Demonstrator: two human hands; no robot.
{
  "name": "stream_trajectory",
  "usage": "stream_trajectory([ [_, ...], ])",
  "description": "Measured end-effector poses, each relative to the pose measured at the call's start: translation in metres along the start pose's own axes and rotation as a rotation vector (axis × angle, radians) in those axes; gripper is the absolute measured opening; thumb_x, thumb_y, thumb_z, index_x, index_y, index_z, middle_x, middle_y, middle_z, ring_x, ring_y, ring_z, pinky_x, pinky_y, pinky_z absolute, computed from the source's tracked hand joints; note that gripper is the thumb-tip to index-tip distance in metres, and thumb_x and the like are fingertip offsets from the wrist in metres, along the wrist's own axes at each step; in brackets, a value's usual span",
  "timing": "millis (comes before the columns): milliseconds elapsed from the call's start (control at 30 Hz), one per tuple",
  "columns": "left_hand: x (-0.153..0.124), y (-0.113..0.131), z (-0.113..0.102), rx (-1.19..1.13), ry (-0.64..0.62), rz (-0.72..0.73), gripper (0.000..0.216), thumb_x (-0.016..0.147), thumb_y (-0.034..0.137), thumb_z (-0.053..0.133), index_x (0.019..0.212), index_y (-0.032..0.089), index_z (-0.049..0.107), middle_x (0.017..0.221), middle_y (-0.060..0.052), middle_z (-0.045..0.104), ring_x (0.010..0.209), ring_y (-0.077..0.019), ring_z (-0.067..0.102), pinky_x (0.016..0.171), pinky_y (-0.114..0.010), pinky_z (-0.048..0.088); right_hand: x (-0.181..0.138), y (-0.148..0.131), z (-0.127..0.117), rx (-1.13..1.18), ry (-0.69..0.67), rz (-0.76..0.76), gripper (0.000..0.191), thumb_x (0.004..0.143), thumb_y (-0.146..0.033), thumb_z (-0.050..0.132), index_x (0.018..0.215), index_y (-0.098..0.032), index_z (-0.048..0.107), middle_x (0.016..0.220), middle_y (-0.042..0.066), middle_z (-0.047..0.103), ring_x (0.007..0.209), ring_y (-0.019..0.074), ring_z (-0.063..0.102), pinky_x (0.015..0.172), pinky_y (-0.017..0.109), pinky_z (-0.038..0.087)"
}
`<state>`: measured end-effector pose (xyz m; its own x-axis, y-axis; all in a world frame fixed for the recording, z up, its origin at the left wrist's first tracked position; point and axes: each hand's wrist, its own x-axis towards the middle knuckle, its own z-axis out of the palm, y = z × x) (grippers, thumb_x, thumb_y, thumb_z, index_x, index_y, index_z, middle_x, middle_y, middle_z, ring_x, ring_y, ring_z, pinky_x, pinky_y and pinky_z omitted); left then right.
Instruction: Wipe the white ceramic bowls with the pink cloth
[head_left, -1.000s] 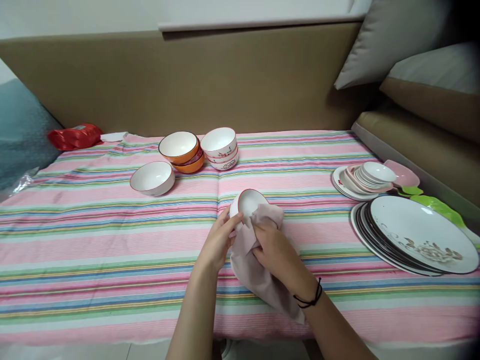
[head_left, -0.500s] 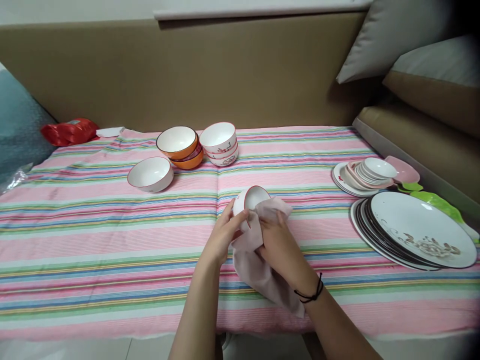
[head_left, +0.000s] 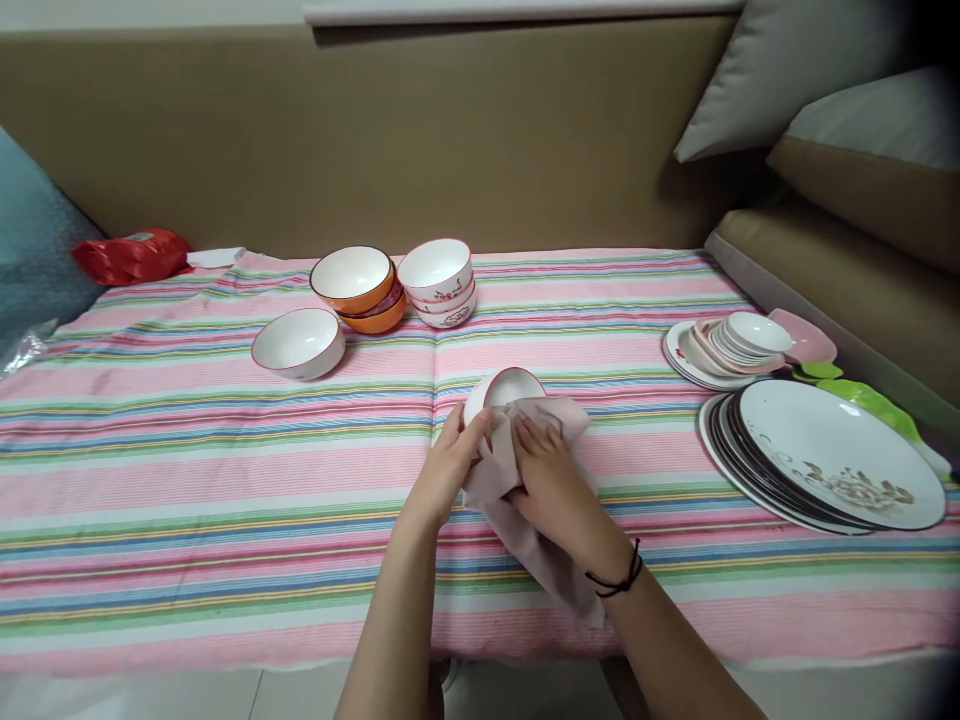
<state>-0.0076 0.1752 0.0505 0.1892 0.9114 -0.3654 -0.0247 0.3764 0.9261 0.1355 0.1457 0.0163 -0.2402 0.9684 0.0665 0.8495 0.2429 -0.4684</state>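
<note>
My left hand (head_left: 448,462) grips a white bowl (head_left: 516,384) with a red rim by its left side, thumb over the near rim. The bowl is tilted, its opening turned to the right and toward me. A pale greyish-pink cloth (head_left: 559,412) covers the near part of the opening and hangs down onto the striped cover. My right hand (head_left: 551,475) presses the cloth into the bowl, fingers closed on it; a dark cord bracelet circles that wrist. Cloth and fingers hide much of the bowl's inside.
A single white bowl (head_left: 298,345) stands to the left. Behind it are stacked orange bowls (head_left: 352,280) and stacked white bowls (head_left: 436,270). At right lie large plates (head_left: 840,450), small dishes (head_left: 757,335) and a green leaf-shaped dish (head_left: 874,405). A red package (head_left: 135,258) sits far left.
My right hand has shifted slightly up and its fingers now lie flatter over the cloth at the bowl's opening. The cloth covers more of the rim. My left hand stays on the bowl.
</note>
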Motion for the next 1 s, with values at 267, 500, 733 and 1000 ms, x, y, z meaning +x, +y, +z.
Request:
stream_trajectory([
  [267,0.008,-0.001,0.003,0.067,0.205,-0.002,0.044,0.080,0.063,0.057,0.090,0.020,0.053,0.074,0.003,0.050,0.067,-0.0127,0.048,0.061,-0.024,0.037,0.004,-0.018,-0.010,0.340,0.050,0.022,0.019,0.075,-0.003,0.045,0.079,-0.017,0.058,0.084,0.006,0.067,0.078,0.0193,0.060,0.072,0.030,0.047],
  [500,0.005,0.001,0.003,0.026,0.130,-0.035,0.046,0.075,0.063,0.062,0.094,0.022,0.055,0.074,0.003,0.053,0.064,-0.0135,0.053,0.061,-0.026,0.040,0.000,-0.002,-0.009,0.079,0.010,-0.025,0.044,0.073,-0.002,0.049,0.112,-0.015,0.063,0.124,0.012,0.064,0.121,0.0273,0.050,0.108,0.046,0.028],
  [733,0.006,-0.002,-0.003,0.059,0.097,-0.026,0.049,0.077,0.067,0.058,0.097,0.022,0.057,0.082,0.000,0.057,0.074,-0.0158,0.058,0.068,-0.027,0.045,0.002,-0.002,-0.012,0.029,-0.019,-0.030,0.035,0.074,-0.002,0.045,0.098,-0.016,0.067,0.100,0.008,0.072,0.102,0.0239,0.060,0.110,0.047,0.022],
  [1000,0.008,-0.001,-0.004,0.025,0.125,-0.022,0.054,0.077,0.070,0.056,0.099,0.021,0.058,0.085,-0.001,0.060,0.073,-0.0155,0.058,0.068,-0.028,0.046,0.005,-0.005,-0.015,0.136,0.050,-0.059,0.022,0.072,-0.004,0.046,0.075,-0.017,0.062,0.080,0.006,0.068,0.081,0.0214,0.058,0.081,0.033,0.044],
])
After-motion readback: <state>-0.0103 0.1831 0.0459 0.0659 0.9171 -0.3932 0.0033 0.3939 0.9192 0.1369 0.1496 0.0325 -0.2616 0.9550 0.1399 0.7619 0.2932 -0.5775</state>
